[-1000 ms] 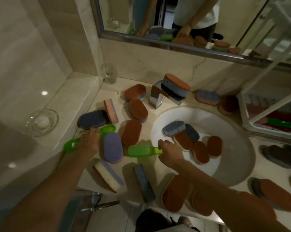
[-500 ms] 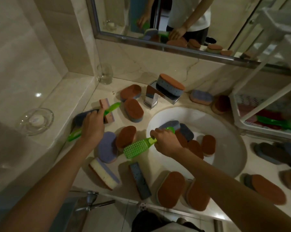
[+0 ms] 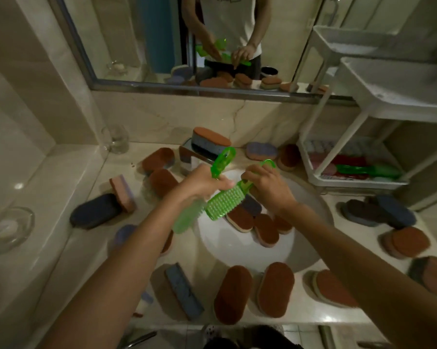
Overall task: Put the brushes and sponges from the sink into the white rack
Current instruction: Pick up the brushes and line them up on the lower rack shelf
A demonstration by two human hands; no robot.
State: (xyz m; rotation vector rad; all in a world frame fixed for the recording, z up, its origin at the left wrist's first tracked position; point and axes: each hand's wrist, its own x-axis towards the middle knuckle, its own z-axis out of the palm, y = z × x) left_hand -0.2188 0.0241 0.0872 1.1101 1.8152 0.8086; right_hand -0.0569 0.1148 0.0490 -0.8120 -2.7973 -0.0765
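Note:
My left hand [image 3: 202, 183] grips a green brush [image 3: 187, 219] by its handle, bristle head pointing down toward me. My right hand [image 3: 267, 185] grips a second green brush [image 3: 225, 202] by its handle, bristles up. Both brushes are held above the left rim of the white sink [image 3: 237, 250], and their handles cross close together. Several brown-topped sponges [image 3: 265, 229] lie in the sink bowl. The white rack [image 3: 350, 181] stands at the right on the counter, with a green brush [image 3: 368, 170] and red items on its lower shelf.
Many sponges lie scattered on the counter around the sink, brown ones [image 3: 233, 293] at the front and dark blue ones [image 3: 94, 210] at the left. A tap [image 3: 189, 157] with a sponge on top stands behind the bowl. A glass [image 3: 115, 139] and a glass dish [image 3: 8, 227] sit left.
Both hands lifted their green brushes off the counter and brought them together over the sink. The view shifted toward the rack.

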